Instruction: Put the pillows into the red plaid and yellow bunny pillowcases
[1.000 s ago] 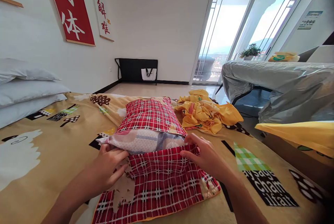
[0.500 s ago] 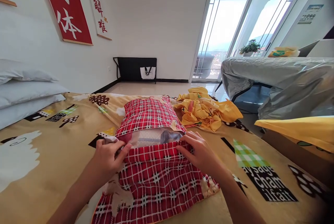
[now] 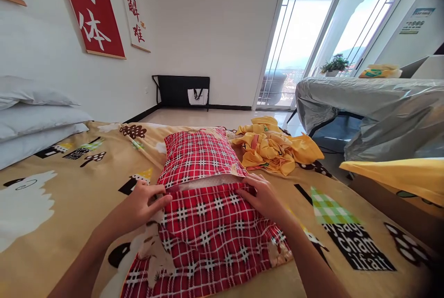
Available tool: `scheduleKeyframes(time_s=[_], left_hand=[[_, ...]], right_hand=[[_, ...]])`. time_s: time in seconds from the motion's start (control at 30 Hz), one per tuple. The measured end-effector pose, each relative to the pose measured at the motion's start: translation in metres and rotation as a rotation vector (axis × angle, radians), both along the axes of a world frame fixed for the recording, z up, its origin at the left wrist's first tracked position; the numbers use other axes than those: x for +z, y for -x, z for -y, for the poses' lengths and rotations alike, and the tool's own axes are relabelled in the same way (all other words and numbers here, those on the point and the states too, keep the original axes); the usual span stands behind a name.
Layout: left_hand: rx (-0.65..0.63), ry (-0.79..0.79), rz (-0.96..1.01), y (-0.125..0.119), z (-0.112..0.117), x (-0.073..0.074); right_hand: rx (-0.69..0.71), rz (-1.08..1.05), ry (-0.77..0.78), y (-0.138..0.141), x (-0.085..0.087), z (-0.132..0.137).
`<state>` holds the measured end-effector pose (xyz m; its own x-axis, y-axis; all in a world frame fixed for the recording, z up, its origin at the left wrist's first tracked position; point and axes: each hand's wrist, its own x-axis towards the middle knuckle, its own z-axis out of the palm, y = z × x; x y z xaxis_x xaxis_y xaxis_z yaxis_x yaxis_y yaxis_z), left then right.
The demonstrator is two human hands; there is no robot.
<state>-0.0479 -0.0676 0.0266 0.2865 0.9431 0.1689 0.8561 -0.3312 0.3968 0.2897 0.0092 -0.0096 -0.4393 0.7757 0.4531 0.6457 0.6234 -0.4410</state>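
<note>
A red plaid pillowcase (image 3: 208, 224) lies on the bed in front of me, with a pillow (image 3: 211, 180) nearly fully inside; only a thin pale strip shows at the opening. My left hand (image 3: 144, 205) pinches the left edge of the case's opening. Fingers of my right hand (image 3: 260, 196) are curled on the right edge of the same opening. The far half of the case (image 3: 197, 154) is plump with the pillow.
The bed has a tan cartoon-print sheet (image 3: 62, 205). Crumpled yellow cloth (image 3: 274, 147) lies beyond the pillow. Grey pillows (image 3: 34, 122) are stacked at left. A plastic-covered table (image 3: 374, 108) stands right, with more yellow fabric (image 3: 398, 177) in front.
Both hands have pulled the plaid case's open edge away from me over the pillow. The wide pale stretch of bare pillow seen before has shrunk to a thin strip.
</note>
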Motion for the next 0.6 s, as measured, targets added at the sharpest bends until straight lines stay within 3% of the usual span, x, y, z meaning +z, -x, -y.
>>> scheduleKeyframes(time_s=[0.1,0.2,0.3,0.43,0.5,0.6], left_hand=[[0.060,-0.031,0.031,0.010,-0.027,-0.018],[0.148,-0.138,0.149,0.012,-0.035,-0.026],[0.238,-0.280,0.361,0.014,-0.019,-0.018],[0.096,-0.223,0.663,0.017,0.006,0.001],[0.008,-0.067,0.550,0.014,0.008,0.005],[-0.150,0.223,0.170,0.000,0.004,0.002]], right_hand=[[0.048,0.019,0.051,0.001,-0.011,-0.010],[0.074,-0.036,0.027,0.003,-0.010,-0.007],[0.009,-0.211,-0.077,0.006,0.002,0.004],[-0.075,-0.386,-0.174,0.005,0.013,0.012],[-0.067,-0.279,-0.104,0.001,0.011,0.008],[0.094,0.059,0.159,-0.008,0.005,0.000]])
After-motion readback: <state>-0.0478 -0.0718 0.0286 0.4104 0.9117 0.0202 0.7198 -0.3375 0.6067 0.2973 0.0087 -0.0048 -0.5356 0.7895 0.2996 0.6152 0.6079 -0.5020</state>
